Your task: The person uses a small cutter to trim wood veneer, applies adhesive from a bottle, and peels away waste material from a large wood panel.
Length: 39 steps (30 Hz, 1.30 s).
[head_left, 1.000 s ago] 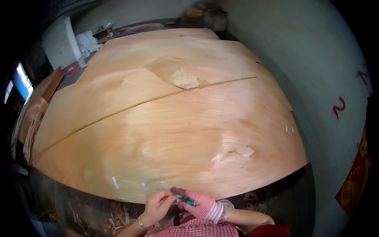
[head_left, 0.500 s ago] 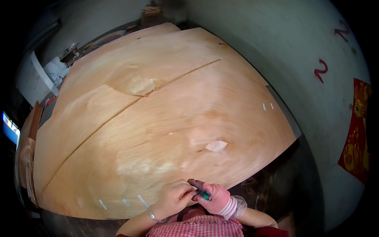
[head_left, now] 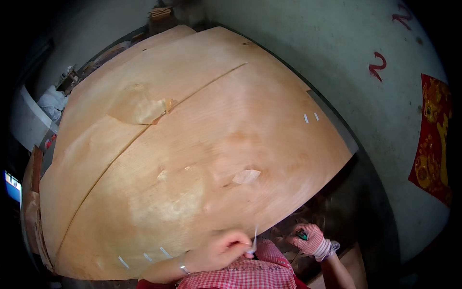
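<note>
A large sheet of wood veneer (head_left: 202, 130) spreads out in front of me. At its near edge is my bare left hand (head_left: 225, 250), slightly blurred, with its fingers closed on a thin white strip of tape (head_left: 255, 239) that points upward. Off the sheet's near right edge, my right hand (head_left: 309, 239), in a red-and-white striped glove with darkened fingertips, is closed around a small green-handled tool (head_left: 301, 235). The tool's working end cannot be made out. A pale leaf-shaped patch (head_left: 247, 177) lies on the veneer beyond my hands.
Short white tape strips (head_left: 123, 262) sit along the near left edge, and two more (head_left: 306, 118) near the right edge. A loose veneer piece (head_left: 139, 108) lies beside a long dark seam (head_left: 115, 156). A wall (head_left: 337, 53) runs along the right, bearing a red poster (head_left: 429, 139).
My hands have parted: the right moved right and off the sheet with the green-handled tool, while the left now shows a white strip of tape. The whole view has shifted a little.
</note>
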{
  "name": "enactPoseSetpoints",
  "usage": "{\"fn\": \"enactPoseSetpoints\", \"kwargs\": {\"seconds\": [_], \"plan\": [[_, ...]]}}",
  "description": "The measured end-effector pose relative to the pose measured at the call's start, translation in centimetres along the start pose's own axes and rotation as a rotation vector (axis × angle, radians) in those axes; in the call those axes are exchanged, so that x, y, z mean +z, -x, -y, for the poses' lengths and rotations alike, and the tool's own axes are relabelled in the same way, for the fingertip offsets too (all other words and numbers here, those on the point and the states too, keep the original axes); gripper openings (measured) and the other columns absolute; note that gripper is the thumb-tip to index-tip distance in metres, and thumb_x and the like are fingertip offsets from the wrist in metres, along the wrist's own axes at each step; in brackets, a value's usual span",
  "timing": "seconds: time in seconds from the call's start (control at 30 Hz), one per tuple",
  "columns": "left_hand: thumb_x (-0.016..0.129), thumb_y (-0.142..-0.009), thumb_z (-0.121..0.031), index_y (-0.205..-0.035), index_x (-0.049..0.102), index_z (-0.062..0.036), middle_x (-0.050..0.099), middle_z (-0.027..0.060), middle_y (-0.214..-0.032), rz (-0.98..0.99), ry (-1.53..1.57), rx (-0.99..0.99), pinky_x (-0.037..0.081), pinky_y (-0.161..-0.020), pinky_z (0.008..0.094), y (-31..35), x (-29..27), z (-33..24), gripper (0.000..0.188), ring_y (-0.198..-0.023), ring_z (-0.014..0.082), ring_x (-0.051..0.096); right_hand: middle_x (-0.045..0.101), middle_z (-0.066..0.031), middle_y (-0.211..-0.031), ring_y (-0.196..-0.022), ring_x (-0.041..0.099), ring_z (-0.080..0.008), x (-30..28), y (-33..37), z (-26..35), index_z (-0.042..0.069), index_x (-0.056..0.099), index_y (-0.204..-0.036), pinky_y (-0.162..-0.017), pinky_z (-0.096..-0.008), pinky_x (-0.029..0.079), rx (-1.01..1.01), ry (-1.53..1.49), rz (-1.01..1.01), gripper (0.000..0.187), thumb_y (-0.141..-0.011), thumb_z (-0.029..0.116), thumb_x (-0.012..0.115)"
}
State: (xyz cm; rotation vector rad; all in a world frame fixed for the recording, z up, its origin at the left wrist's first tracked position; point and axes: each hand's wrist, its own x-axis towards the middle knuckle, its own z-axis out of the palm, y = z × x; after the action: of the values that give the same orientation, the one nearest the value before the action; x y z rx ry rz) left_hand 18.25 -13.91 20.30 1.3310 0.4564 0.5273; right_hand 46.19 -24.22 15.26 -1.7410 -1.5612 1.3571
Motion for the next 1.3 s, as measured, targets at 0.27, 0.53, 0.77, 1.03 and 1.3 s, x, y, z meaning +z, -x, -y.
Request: {"fn": "enactPoseSetpoints", "kwargs": {"seconds": [0.27, 0.53, 0.77, 1.03, 1.3], "plan": [[0.052, -0.086, 0.0, -0.089, 0.052, 0.0029, 0.063, 0.0107, -0.084, -0.213, 0.234, -0.188, 0.053, -0.069, 0.0255, -2.3, -0.7, 2.4, 0.004, -0.079, 0.017, 0.064, 0.062, -0.0048, -0.075, -0.069, 0.058, -0.0114, 2.1, -2.2, 5.6, -0.001, 0.06, -0.1, -0.064, -0.0244, 0.047, -0.057, -0.622, 0.216, 0.027, -0.083, 0.019, 0.063], [0.06, -0.081, -0.005, -0.073, 0.056, 0.0002, 0.057, 0.0091, -0.077, -0.746, -0.678, 0.012, 0.045, -0.058, 0.028, -10.2, -8.3, 16.3, 0.01, -0.066, 0.0176, 0.056, 0.058, -0.0045, -0.061, -0.052, 0.055, -0.0134, 4.0, -12.3, 0.0, 0.003, 0.062, -0.085, -0.051, -0.0277, 0.045, 0.411, -0.23, -0.041, 0.024, -0.081, 0.027, 0.059], [0.062, -0.071, -0.002, -0.078, 0.058, -0.0011, 0.053, 0.0123, -0.081, -0.779, -1.205, 0.25, 0.042, -0.07, 0.0391, -13.5, -9.8, 18.2, 0.009, -0.078, 0.0299, 0.051, 0.058, -0.0073, -0.058, -0.05, 0.054, -0.0164, 4.6, -18.0, -2.6, 0.002, 0.062, -0.077, -0.05, -0.0313, 0.044, 0.489, -0.041, -0.107, 0.026, -0.078, 0.027, 0.06], [0.061, -0.076, -0.017, -0.11, 0.053, -0.0051, 0.051, 0.0163, -0.113, -0.352, -1.325, 0.224, 0.037, -0.089, 0.0438, -11.0, -9.9, 19.1, 0.038, -0.106, 0.0312, 0.047, 0.059, -0.008, -0.059, -0.053, 0.057, -0.0176, 4.4, -18.5, -2.9, 0.002, 0.063, -0.08, -0.051, -0.0321, 0.046, 0.523, -0.035, -0.093, 0.027, -0.079, 0.028, 0.058], [0.056, -0.081, -0.029, -0.121, 0.05, -0.0123, 0.039, 0.0162, -0.134, -0.049, -1.542, 0.174, 0.026, -0.102, 0.0456, -9.7, -8.6, 16.5, 0.044, -0.125, 0.03, 0.035, 0.063, -0.0182, -0.09, -0.084, 0.06, -0.035, 2.4, -18.4, -1.3, 0.007, 0.063, -0.098, -0.072, -0.0436, 0.048, 0.27, 0.533, -0.004, 0.029, -0.081, 0.029, 0.052]]}}
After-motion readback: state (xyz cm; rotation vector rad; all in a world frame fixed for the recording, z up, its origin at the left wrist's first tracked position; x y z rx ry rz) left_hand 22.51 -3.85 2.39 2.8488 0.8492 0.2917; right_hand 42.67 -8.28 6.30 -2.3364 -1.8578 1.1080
